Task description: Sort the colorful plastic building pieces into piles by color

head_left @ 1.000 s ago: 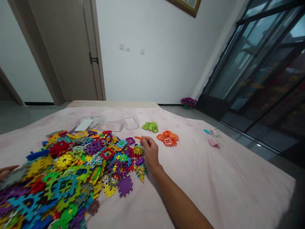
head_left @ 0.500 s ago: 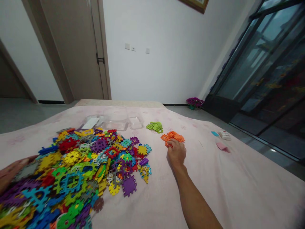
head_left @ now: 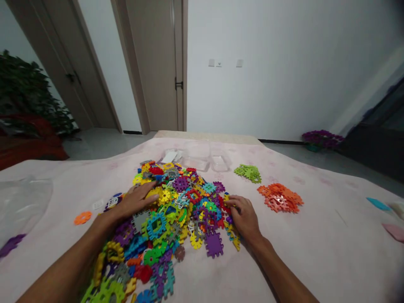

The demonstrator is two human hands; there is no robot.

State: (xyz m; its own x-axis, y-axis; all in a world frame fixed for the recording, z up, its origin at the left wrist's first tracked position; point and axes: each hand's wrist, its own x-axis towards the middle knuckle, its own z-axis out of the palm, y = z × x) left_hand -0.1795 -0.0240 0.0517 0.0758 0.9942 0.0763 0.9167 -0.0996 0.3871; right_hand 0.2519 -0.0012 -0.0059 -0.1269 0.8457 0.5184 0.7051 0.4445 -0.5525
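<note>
A big heap of many-coloured plastic building tiles (head_left: 170,214) lies on the pink sheet (head_left: 315,252). My left hand (head_left: 135,200) rests flat on the heap's left side, fingers stretched out over yellow and grey tiles. At the heap's right edge is my right hand (head_left: 243,214); its fingers curl onto the tiles, and I cannot see whether they grip one. A small pile of orange tiles (head_left: 280,198) lies to the right of that hand. Farther back is a small pile of green tiles (head_left: 248,171).
Clear plastic containers (head_left: 202,153) stand behind the heap, and a clear bag (head_left: 22,202) lies at the far left. A loose orange tile (head_left: 82,217) and a purple one (head_left: 11,244) lie at left. Small blue and pink pieces (head_left: 383,210) sit far right. Doors and a plant are behind.
My right hand has come back from the orange pile to the heap's right edge. My left hand has moved in onto the heap. The view has swung to the left.
</note>
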